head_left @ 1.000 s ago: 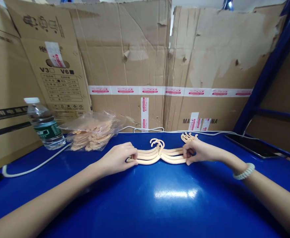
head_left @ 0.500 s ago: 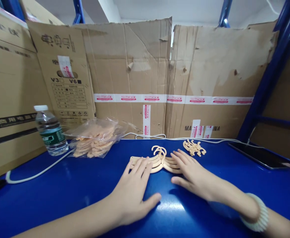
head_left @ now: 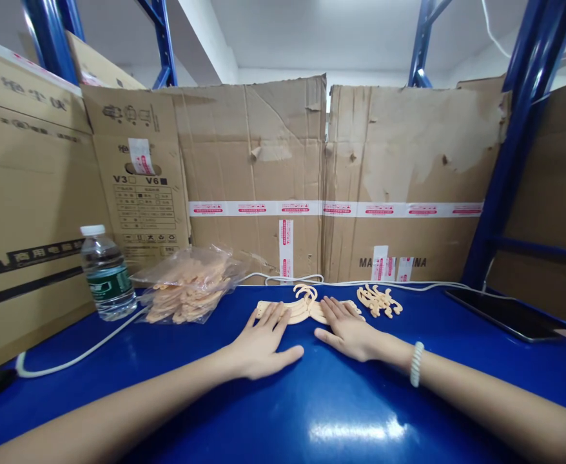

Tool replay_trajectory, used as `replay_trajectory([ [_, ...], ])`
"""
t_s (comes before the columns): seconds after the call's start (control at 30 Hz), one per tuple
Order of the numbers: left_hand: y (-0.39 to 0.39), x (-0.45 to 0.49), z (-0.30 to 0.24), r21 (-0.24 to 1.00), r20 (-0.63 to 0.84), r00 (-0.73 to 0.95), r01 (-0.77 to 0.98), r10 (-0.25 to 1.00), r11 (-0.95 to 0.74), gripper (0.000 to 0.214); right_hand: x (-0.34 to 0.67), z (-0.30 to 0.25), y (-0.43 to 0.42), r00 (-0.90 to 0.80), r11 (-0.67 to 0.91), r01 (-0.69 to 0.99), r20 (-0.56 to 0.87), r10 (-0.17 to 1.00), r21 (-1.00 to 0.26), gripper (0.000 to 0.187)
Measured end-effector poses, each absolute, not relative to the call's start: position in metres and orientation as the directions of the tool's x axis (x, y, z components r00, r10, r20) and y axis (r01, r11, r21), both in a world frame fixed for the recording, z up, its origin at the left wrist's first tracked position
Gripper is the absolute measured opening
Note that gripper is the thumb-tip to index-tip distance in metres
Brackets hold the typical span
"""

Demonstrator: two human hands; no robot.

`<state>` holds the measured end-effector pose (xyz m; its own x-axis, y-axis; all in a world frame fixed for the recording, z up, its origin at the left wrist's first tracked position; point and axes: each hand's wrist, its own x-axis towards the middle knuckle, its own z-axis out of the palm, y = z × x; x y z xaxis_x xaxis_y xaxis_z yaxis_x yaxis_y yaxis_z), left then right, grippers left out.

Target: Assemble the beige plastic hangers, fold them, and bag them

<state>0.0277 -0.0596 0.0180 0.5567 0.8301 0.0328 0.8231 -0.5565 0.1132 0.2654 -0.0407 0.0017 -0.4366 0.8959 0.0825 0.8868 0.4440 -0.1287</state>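
Several small beige clothes hangers (head_left: 298, 314) lie overlapped on the blue table, their hooks pointing away from me. My left hand (head_left: 260, 348) rests flat, fingers spread, over the left arms of the hangers. On their right arms lie the outstretched fingers of my right hand (head_left: 347, 330), its thumb apart from the rest. Neither hand grips anything. A little to the right of the hangers sits a loose heap of small curved beige hooks (head_left: 380, 301).
A clear plastic bag (head_left: 189, 287) of beige pieces lies at the back left, beside a water bottle (head_left: 107, 277). A dark tablet-like device (head_left: 503, 314) lies at the right. White cable (head_left: 351, 283) runs along the cardboard (head_left: 258, 245) at the back.
My right hand has moved left and down onto the hangers' right arms. My left hand stays over the left arms. The camera view has tilted up and drawn back.
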Motion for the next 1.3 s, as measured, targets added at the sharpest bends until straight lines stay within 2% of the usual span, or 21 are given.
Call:
replay_trajectory([
  [0.23, -0.038, 0.028, 0.012, 0.117, 0.083, 0.541, 0.829, 0.837, -0.547, 0.085, 0.261, 0.0, -0.019, -0.42, 0.434, 0.892, 0.128, 0.899, -0.125, 0.089],
  [0.37, -0.039, 0.028, 0.009, 0.128, 0.12, 0.542, 0.822, 0.832, -0.555, 0.085, 0.264, -0.001, -0.027, -0.39, 0.426, 0.899, 0.26, 0.883, -0.1, 0.084],
  [0.47, -0.041, 0.028, 0.009, 0.129, 0.197, 0.544, 0.81, 0.816, -0.571, 0.08, 0.267, 0.005, -0.032, -0.424, 0.473, 0.88, 0.367, 0.828, -0.051, 0.065],
  [0.6, -0.047, 0.028, 0.011, 0.092, 0.385, 0.544, 0.781, 0.745, -0.618, 0.051, 0.267, 0.012, -0.041, -0.517, 0.569, 0.821, 0.468, 0.716, 0.036, 0.027],
  [0.73, -0.052, 0.028, 0.011, 0.025, 0.497, 0.603, 0.709, 0.624, -0.704, 0.013, 0.263, 0.011, -0.049, -0.615, 0.646, 0.753, 0.481, 0.625, 0.124, 0.018],
  [0.97, -0.05, 0.026, 0.004, -0.054, 0.576, 0.663, 0.614, 0.477, -0.788, 0.018, 0.257, 0.009, -0.051, -0.729, 0.719, 0.66, 0.417, 0.543, 0.217, 0.015],
  [1.3, -0.049, 0.025, 0.002, -0.103, 0.623, 0.69, 0.54, 0.369, -0.835, 0.025, 0.253, 0.011, -0.055, -0.706, 0.701, 0.691, 0.369, 0.604, 0.175, 0.012],
])
